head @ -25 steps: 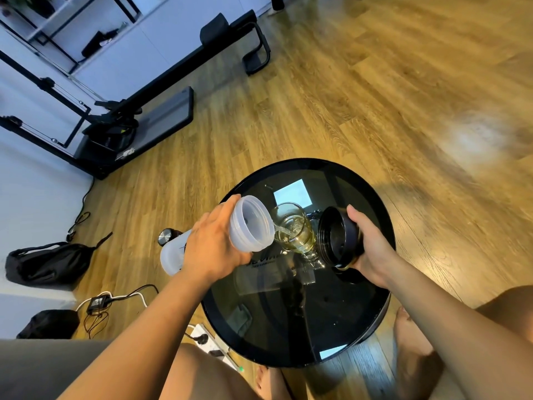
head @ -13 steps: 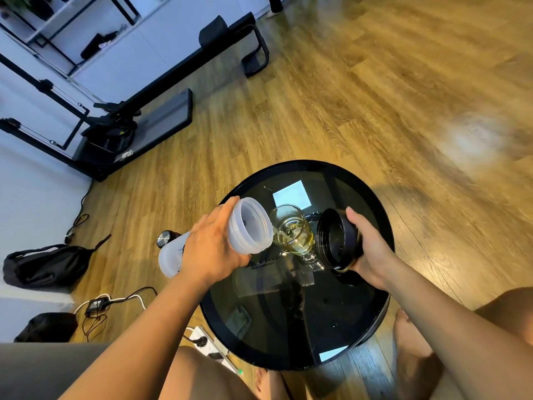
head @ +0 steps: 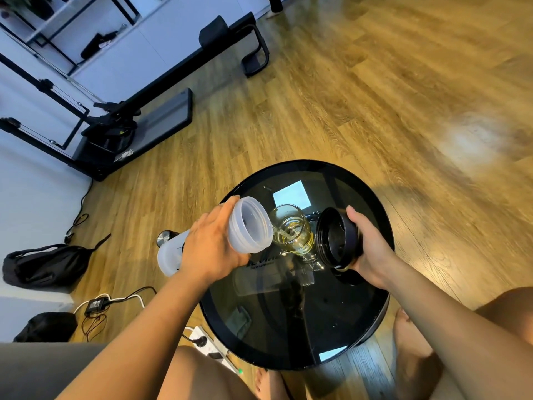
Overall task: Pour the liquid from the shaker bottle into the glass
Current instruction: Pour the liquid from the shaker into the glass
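Fingers [head: 230,204] of the left hand [head: 213,249] wrap the shaker bottle [head: 248,226], its long axis tipped rightward, mouth touching the glass [head: 294,232]; the right hand [head: 372,246] grips the lid [head: 334,241].

One head-worn wide-angle view looks steeply down, close over the round table [head: 383,255] and floor [head: 346,96].

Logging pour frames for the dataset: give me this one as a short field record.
left hand: grips shaker bottle, tipped toward the glass
right hand: holds black lid, beside the glass
glass: upright on round black table, partly filled with yellowish liquid
stream: thin, running from bottle mouth into glass
task stage: pour under way
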The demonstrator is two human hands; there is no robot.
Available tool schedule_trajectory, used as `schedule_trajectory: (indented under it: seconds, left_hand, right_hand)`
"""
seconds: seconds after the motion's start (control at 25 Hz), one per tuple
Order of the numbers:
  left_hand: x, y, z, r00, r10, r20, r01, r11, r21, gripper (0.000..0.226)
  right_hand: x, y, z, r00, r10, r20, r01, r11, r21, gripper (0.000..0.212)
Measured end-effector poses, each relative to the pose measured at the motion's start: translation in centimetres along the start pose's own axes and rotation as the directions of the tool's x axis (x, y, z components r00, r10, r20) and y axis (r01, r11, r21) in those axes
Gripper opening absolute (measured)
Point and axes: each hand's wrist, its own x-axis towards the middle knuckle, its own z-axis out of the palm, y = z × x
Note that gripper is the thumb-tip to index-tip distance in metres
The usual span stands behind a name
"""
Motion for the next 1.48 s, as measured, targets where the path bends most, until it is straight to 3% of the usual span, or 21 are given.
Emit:
schedule_trajectory:
  seconds: [0.08, 0.12, 0.2, 0.32, 0.4, 0.44, 0.48, 0.56, 0.6, 0.64, 0.72, 1.2, 1.48]
  left_hand:
    - [0.0, 0.0, 0.0, 1.0, -0.001, 0.005, 0.001, 1.0, 0.005, 0.106]
    - [0.0, 0.0, 0.0, 1.0, 0.0, 0.006, 0.0, 1.0, 0.006, 0.107]
    - [0.0, 0.0, 0.0, 1.0, 0.002, 0.005, -0.002, 1.0, 0.005, 0.108]
    - [0.1, 0.1, 0.0, 1.0, 0.002, 0.012, -0.002, 1.0, 0.013, 0.108]
    - [0.1, 0.1, 0.0, 1.0, 0.004, 0.011, -0.004, 1.0, 0.015, 0.107]
    - [0.2, 0.1, 0.0, 1.0, 0.003, 0.01, -0.003, 1.0, 0.013, 0.107]
    - [0.2, 0.1, 0.0, 1.0, 0.002, 0.01, -0.002, 1.0, 0.013, 0.107]
    - [0.1, 0.2, 0.0, 1.0, 0.003, 0.01, -0.003, 1.0, 0.015, 0.107]
    - [0.1, 0.2, 0.0, 1.0, 0.005, 0.009, -0.005, 1.0, 0.016, 0.107]
    - [0.1, 0.2, -0.1, 1.0, 0.006, 0.009, -0.006, 1.0, 0.016, 0.107]
    - [0.1, 0.3, -0.1, 1.0, 0.004, 0.011, -0.004, 1.0, 0.018, 0.107]
    - [0.1, 0.3, -0.1, 1.0, 0.024, 0.005, -0.024, 1.0, 0.005, 0.107]
    - [0.1, 0.4, -0.2, 1.0, 0.028, 0.001, -0.028, 1.0, 0.015, 0.108]
  right_hand:
    - [0.0, 0.1, 0.0, 0.989, -0.143, -0.023, 0.138, 0.978, -0.154, 0.049]
    - [0.2, 0.3, -0.3, 0.961, -0.277, -0.016, 0.255, 0.906, -0.339, 0.054]
    - [0.6, 0.7, -1.0, 0.887, -0.457, 0.066, 0.389, 0.662, -0.641, 0.068]
    - [0.7, 1.0, -1.4, 0.847, -0.517, 0.124, 0.408, 0.481, -0.776, 0.081]
    - [0.9, 1.1, -1.4, 0.841, -0.518, 0.154, 0.397, 0.399, -0.827, 0.079]
    - [1.0, 1.2, -1.3, 0.849, -0.507, 0.151, 0.4, 0.428, -0.81, 0.074]
    - [1.1, 1.1, -1.2, 0.872, -0.477, 0.111, 0.395, 0.551, -0.735, 0.069]
    - [1.1, 0.5, -0.7, 0.948, -0.318, -0.013, 0.299, 0.903, -0.308, 0.067]
    - [1.0, 0.0, -0.7, 0.983, -0.18, -0.023, 0.179, 0.983, -0.048, 0.069]
    - [0.8, -0.4, -0.7, 0.997, -0.074, 0.009, 0.072, 0.989, 0.126, 0.071]
    - [0.6, -0.9, -1.0, 0.996, 0.009, 0.086, -0.031, 0.966, 0.256, 0.074]
    - [0.2, -1.0, -0.8, 0.996, 0.012, 0.086, -0.036, 0.957, 0.289, 0.082]
    - [0.5, -1.0, -0.8, 0.995, -0.001, 0.103, -0.025, 0.968, 0.25, 0.073]
